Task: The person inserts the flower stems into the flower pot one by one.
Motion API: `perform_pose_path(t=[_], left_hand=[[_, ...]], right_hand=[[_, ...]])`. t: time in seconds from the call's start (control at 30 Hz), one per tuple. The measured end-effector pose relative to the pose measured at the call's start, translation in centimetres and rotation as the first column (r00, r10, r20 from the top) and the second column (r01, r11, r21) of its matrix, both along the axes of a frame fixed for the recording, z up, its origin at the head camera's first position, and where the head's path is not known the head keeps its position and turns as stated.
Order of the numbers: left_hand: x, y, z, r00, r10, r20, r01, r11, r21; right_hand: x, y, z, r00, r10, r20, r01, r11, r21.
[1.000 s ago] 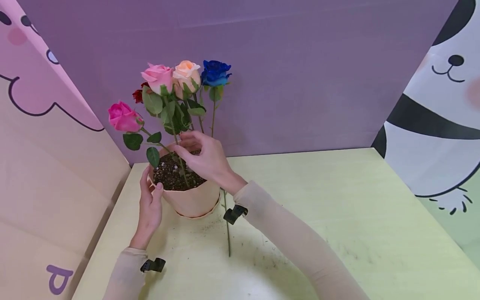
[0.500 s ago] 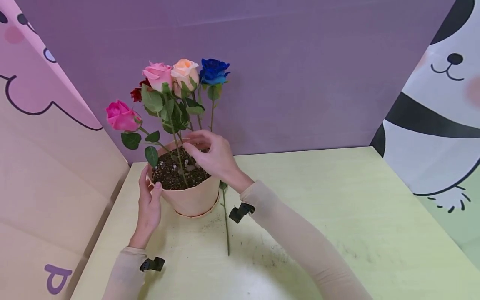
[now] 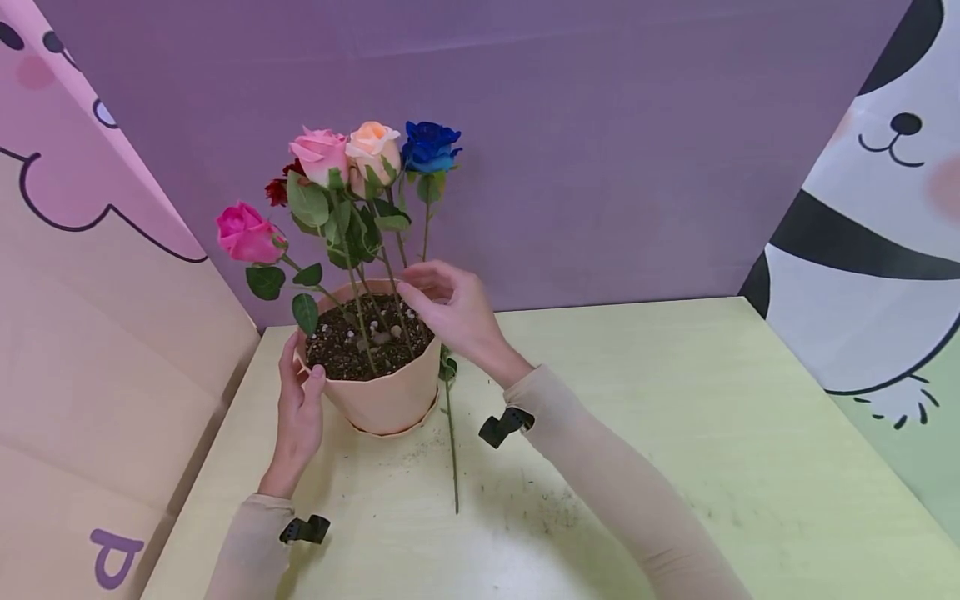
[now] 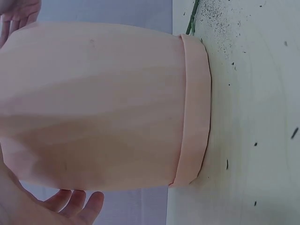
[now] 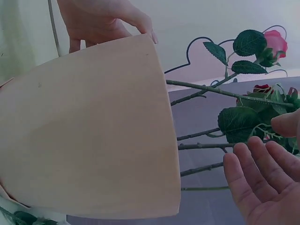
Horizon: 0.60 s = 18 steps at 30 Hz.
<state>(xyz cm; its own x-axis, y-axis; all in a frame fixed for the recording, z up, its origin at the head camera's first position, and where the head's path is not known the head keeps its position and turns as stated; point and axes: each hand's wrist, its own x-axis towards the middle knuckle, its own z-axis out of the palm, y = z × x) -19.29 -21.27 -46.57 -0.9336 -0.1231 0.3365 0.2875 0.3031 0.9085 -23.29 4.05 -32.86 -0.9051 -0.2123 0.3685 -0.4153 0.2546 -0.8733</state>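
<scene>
A pale peach flower pot (image 3: 384,404), filled with dark soil (image 3: 341,354), stands upright at the left of the table. Out of it rise a hot pink rose (image 3: 249,234), a light pink rose (image 3: 321,156), a peach rose (image 3: 372,152), a blue rose (image 3: 431,148) and a dark red one (image 3: 277,192) partly hidden behind. My left hand (image 3: 298,421) holds the pot's left side, thumb at the rim. Over the right rim, my right hand (image 3: 459,315) has loosely bent fingers beside the stems; in the right wrist view, nothing is between its fingers (image 5: 260,154).
Another cut stem (image 3: 453,450) with leaves lies on the table (image 3: 675,433) just right of the pot. Soil crumbs (image 3: 547,512) are scattered in front. A purple backdrop (image 3: 600,167) stands behind, with a printed panel (image 3: 112,333) close on the left.
My right hand has moved right, away from the stems at the middle of the pot towards its right rim, uncovering more soil. My left hand stays on the pot.
</scene>
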Motion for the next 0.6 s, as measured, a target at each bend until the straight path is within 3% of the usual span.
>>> perform_pose_path(t=[0.23, 0.6], left_hand=[[0.0, 0.0, -0.1, 1.000, -0.001, 0.002, 0.001, 1.000, -0.007], [0.1, 0.0, 0.1, 1.000, -0.007, 0.006, 0.007, 1.000, -0.006]], right_hand=[[0.2, 1.1, -1.1, 1.000, -0.018, 0.011, 0.018, 1.000, -0.011], [-0.2, 2.8, -4.3, 0.996, -0.074, 0.055, 0.077, 0.995, -0.056]])
